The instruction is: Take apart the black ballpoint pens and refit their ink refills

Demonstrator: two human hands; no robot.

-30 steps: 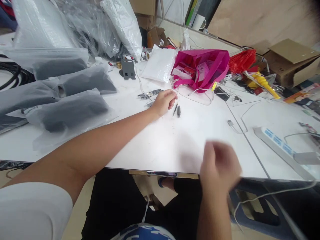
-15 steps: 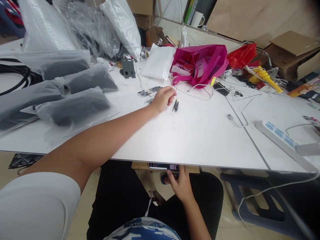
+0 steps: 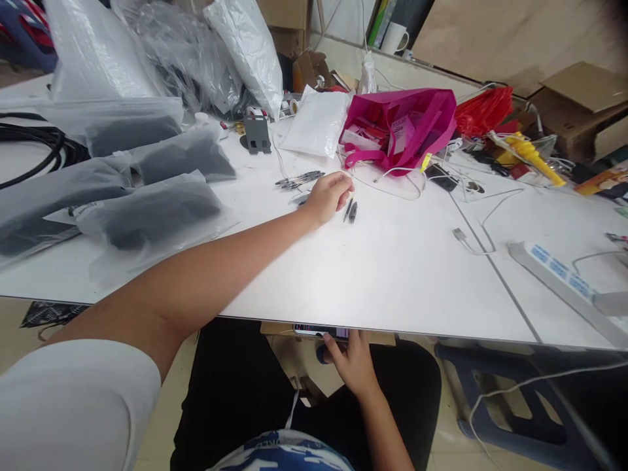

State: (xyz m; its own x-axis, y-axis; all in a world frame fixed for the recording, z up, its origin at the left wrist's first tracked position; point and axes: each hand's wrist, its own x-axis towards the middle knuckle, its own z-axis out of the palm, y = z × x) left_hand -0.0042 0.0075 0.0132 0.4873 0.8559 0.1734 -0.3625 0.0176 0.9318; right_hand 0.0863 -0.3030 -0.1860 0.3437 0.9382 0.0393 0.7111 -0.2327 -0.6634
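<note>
My left hand (image 3: 328,198) rests on the white table (image 3: 363,281) with its fingers curled closed. Whatever may be inside them is hidden. Just right of it lie small dark pen parts (image 3: 352,212), apart from the fingers. Several clear-barrelled pens (image 3: 300,179) lie side by side behind the wrist, and a few more dark bits are partly covered by it. Below the table's front edge, my right hand (image 3: 356,366) grips a phone (image 3: 309,330), thumb on its near side and screen lit. The other fingertips are partly hidden by the table edge.
Bagged dark items (image 3: 157,209) fill the left of the table. At the back are a grey holder (image 3: 258,134), a white packet (image 3: 316,121) and a pink bag (image 3: 422,124) of boxes. A loose cable and a power strip (image 3: 564,275) lie right; a blue stool (image 3: 495,386) stands below.
The whole view has shifted slightly, so the table things appear a little further right. My left hand stays closed beside the pen parts. The right thumb has moved slightly left along the phone.
</note>
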